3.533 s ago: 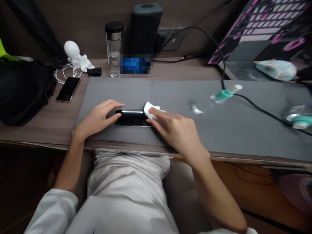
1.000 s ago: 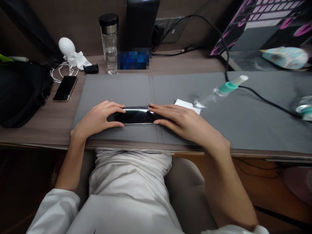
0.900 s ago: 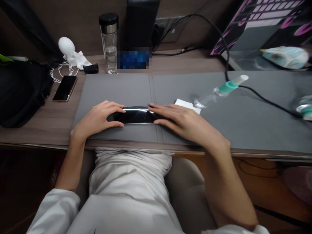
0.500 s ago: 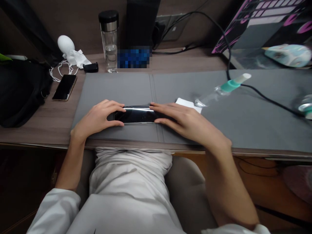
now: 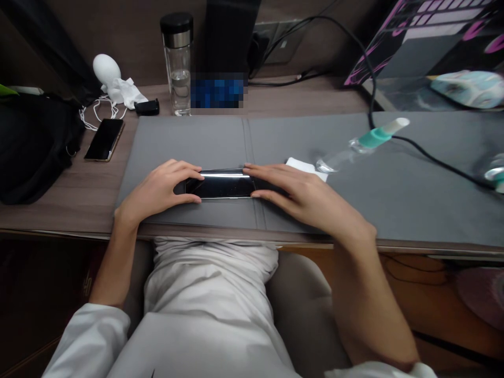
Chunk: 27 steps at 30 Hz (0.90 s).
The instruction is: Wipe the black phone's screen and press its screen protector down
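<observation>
A black smartphone [image 5: 226, 185] lies sideways, screen up, on the grey desk mat [image 5: 189, 139]. My left hand [image 5: 165, 184] grips its left end, fingers on the far edge and thumb on the near edge. Its right end is gripped the same way by my right hand [image 5: 295, 189], which hides that end. Partly behind my right hand rests a white piece of paper or cloth [image 5: 301, 166]. Beyond it lies a clear spray bottle [image 5: 356, 145] with a green collar and white cap.
On the left are a second phone [image 5: 105, 139], a black bag [image 5: 37, 147], white cable [image 5: 96, 118] and a white egg-shaped thing [image 5: 107, 72]. A glass water bottle [image 5: 180, 79] stands at the back. Right, a black cable [image 5: 433, 157] crosses the mat, near a patterned mouse [image 5: 468, 89].
Both hands keep their hold on the smartphone with hardly any movement. The whole view has shifted very slightly.
</observation>
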Motion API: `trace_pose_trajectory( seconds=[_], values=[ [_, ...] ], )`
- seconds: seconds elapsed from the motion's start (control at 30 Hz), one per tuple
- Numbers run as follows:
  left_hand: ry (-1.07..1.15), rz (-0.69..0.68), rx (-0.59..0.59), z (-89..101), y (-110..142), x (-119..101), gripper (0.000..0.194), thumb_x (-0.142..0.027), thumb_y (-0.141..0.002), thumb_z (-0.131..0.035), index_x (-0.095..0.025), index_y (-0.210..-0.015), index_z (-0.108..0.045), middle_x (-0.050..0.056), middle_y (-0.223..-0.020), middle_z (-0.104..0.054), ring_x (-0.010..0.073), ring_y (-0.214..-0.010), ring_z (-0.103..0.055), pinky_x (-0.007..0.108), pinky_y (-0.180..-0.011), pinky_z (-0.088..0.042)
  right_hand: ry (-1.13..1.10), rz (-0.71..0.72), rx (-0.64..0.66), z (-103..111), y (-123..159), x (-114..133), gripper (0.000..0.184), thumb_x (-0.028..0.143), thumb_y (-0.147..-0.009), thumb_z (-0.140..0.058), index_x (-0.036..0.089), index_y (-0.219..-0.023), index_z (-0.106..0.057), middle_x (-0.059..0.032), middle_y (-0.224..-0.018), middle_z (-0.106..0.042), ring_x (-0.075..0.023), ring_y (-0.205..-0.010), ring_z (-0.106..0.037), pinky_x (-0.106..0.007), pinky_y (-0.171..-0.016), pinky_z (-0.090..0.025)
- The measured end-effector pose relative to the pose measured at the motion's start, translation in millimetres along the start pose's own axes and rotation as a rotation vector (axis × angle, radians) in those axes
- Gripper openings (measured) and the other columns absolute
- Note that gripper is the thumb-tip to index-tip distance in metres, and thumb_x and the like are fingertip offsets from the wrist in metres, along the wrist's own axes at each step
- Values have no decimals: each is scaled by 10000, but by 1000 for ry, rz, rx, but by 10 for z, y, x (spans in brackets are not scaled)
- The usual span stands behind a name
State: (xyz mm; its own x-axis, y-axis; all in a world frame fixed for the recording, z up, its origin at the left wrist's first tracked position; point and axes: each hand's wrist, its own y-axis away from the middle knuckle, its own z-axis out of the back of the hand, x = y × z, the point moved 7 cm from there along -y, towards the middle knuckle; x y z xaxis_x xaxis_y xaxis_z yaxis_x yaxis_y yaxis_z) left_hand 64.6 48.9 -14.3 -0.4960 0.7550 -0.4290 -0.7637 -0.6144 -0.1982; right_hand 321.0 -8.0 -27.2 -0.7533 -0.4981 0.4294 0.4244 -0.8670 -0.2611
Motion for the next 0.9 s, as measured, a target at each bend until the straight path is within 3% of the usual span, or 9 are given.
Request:
trace_pose_trajectory(
  seconds=[0.63, 0.9],
  values=[
    [-8, 57, 38, -24, -6, 2, 400, -484, -1016, -799, -275, -1343, -703, 81, -1558, -670, 314, -1390, -614, 508, -1210, -476, -8, 8, -29, 28, 10, 9, 480, 481, -1132, -573, 287, -1563, -658, -85, -1579, -713, -345, -1364, -731, -547, -1157, -598],
    [-2, 27, 29, -22, -10, -11, 414, -476, -1006, -821, -254, -1331, -690, 71, -1506, -711, 298, -1365, -623, 472, -1190, -485, -2, 22, -56, 42, 27, 21, 486, 470, -1130, -590, 282, -1574, -646, -88, -1572, -719, -335, -1372, -727, -529, -1159, -593]
  ],
)
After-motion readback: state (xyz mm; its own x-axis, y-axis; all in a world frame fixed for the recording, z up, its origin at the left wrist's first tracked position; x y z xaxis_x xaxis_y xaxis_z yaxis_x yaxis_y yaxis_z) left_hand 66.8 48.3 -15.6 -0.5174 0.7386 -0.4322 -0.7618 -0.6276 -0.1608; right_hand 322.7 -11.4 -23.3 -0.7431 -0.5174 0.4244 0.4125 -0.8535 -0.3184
